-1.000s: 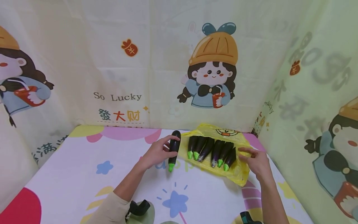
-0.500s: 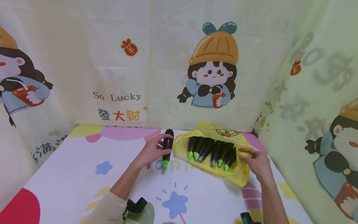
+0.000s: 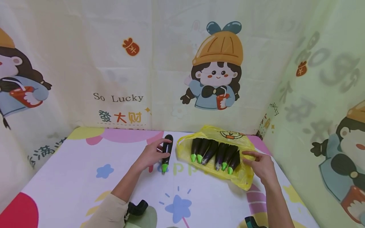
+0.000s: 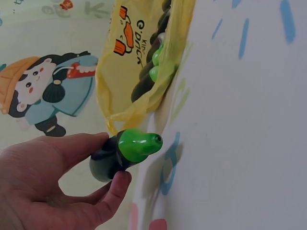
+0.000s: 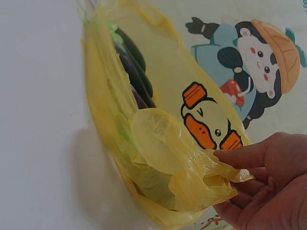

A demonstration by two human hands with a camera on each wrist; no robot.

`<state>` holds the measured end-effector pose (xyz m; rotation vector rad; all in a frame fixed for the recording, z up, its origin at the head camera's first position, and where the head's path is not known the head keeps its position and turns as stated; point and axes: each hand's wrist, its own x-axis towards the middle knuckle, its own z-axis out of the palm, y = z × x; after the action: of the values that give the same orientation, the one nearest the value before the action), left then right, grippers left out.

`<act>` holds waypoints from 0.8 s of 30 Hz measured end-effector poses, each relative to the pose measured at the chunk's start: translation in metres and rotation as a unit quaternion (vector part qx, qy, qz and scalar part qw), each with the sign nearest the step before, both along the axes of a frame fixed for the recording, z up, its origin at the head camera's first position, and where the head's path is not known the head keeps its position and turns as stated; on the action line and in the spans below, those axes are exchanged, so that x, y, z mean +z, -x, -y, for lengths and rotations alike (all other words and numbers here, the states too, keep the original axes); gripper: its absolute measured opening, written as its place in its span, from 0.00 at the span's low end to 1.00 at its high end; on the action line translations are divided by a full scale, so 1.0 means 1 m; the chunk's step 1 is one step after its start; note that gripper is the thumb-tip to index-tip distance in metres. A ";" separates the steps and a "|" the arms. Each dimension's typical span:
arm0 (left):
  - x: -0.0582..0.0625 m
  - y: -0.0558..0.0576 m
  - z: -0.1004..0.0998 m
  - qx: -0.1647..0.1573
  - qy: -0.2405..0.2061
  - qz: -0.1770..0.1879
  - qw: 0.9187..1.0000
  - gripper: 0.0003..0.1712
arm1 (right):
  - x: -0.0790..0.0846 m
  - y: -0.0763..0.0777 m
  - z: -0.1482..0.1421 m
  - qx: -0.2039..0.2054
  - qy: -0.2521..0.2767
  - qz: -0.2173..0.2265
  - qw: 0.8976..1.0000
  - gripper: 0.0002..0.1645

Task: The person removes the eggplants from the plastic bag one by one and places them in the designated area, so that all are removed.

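Note:
Between thumb and fingers, my left hand (image 3: 150,155) holds an eggplant (image 3: 167,148), dark purple with a bright green stem end pointing toward me. In the left wrist view the eggplant's green cap (image 4: 139,143) faces the camera. To its right lies a yellow plastic bag (image 3: 182,152) with its mouth open, several more eggplants (image 3: 210,152) side by side inside. My right hand (image 3: 262,166) pinches the bag's right edge; in the right wrist view the crumpled plastic (image 5: 211,177) sits between thumb and fingers.
A printed white cloth (image 3: 71,177) covers the table. Patterned curtains (image 3: 165,63) stand close behind and at both sides. Black wrist devices (image 3: 137,207) show below both hands.
My left hand has carried the eggplant leftward, away from the bag, and slightly lower in the last half second. The right hand and the bag stay almost still.

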<state>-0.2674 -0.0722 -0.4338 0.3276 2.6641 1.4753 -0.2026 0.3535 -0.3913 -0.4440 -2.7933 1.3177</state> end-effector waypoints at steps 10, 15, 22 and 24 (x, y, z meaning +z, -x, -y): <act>-0.009 0.004 -0.002 0.014 0.009 0.009 1.000 0.27 | 0.000 0.002 0.001 0.000 -0.007 0.004 1.000 0.27; -0.010 0.006 -0.001 0.029 0.014 0.030 0.999 0.27 | 0.001 0.002 0.003 0.000 -0.006 0.005 1.000 0.26; -0.013 0.006 0.000 0.039 0.016 0.042 0.998 0.27 | 0.000 0.001 0.004 0.002 -0.014 0.001 1.000 0.26; -0.012 0.006 0.000 0.040 0.015 0.044 0.998 0.27 | 0.000 0.001 0.004 0.002 -0.013 0.001 1.000 0.26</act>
<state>-0.2733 -0.0723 -0.4462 0.1502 2.6558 1.4325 -0.2041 0.3494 -0.3915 -0.4382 -2.8119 1.2806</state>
